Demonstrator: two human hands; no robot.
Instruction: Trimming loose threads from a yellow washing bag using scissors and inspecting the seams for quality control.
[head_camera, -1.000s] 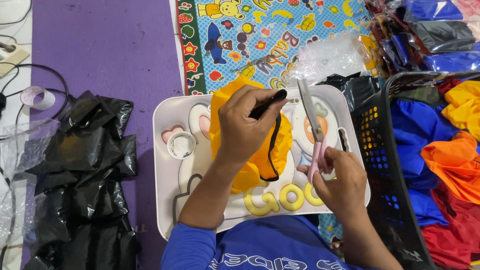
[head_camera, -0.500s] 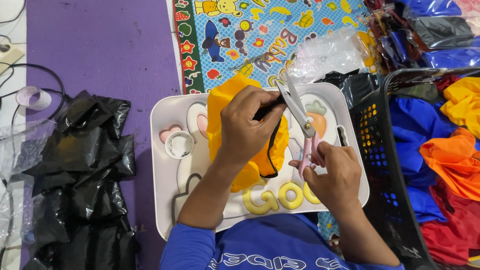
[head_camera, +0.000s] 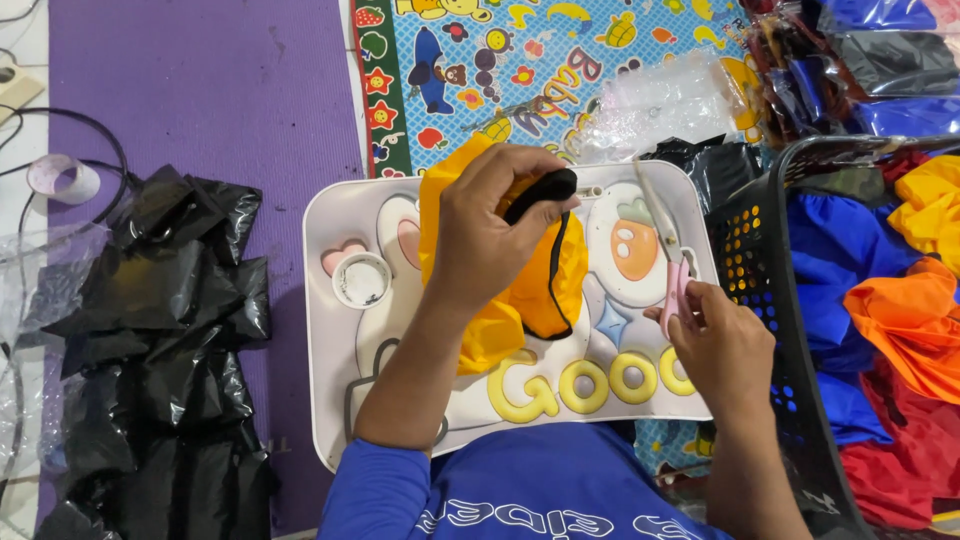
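Observation:
My left hand (head_camera: 490, 230) grips an orange cloth piece with black trim (head_camera: 530, 290), pinching its black end near the top, over a white lap tray (head_camera: 330, 330) with cartoon shapes. My right hand (head_camera: 722, 345) holds pink-handled scissors (head_camera: 668, 240) at the tray's right side, blades pointing away from me and apart from the cloth. A small round white lid (head_camera: 361, 280) lies on the tray's left part.
A pile of black plastic bags (head_camera: 160, 330) lies on the purple mat at left, with a tape roll (head_camera: 62, 178) beyond it. A black basket (head_camera: 770, 300) of blue, orange and red cloth stands at right. A colourful play mat (head_camera: 560, 60) and clear bags lie ahead.
My right hand has swung the scissors away from the cloth and to the right, so the blades now point up over the tray's right side. The left hand keeps its grip on the cloth.

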